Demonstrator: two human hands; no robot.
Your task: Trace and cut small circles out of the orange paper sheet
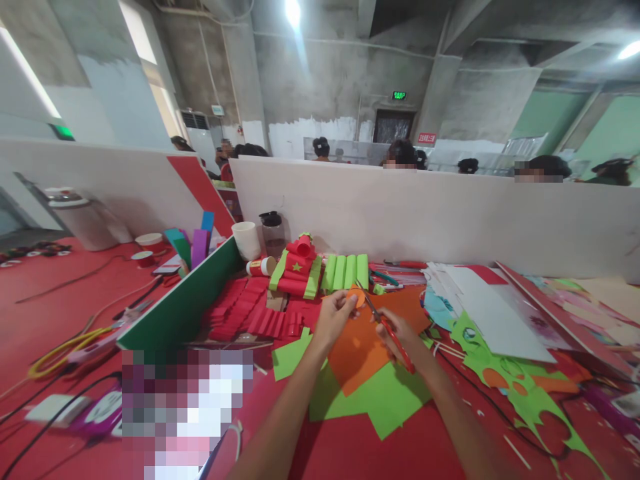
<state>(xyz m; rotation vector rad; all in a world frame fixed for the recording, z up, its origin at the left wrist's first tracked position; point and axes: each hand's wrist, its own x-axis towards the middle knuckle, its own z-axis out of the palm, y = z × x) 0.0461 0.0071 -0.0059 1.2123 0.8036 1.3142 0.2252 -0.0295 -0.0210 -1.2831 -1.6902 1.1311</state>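
Between the fingers of my left hand (340, 312) is a small round piece of orange paper (356, 297). My right hand (395, 332) grips the red handles of a pair of scissors (400, 348), and the blades point up and left at the edge of the orange piece. Under both hands lies a larger orange paper sheet (354, 367), on top of bright green paper (385, 407). Behind my left hand stands a red and green paper model (297, 268) with a yellow star. Rolled green paper tubes (345, 273) lie beside it.
Folded red paper strips (245, 310) lie at the left, beside a green divider (185, 310). A white cup (246, 240) and a dark-lidded jar (273, 232) stand behind. Cut green scraps (515, 380) and white sheets (493, 310) cover the right side. A white partition (400, 213) closes the back.
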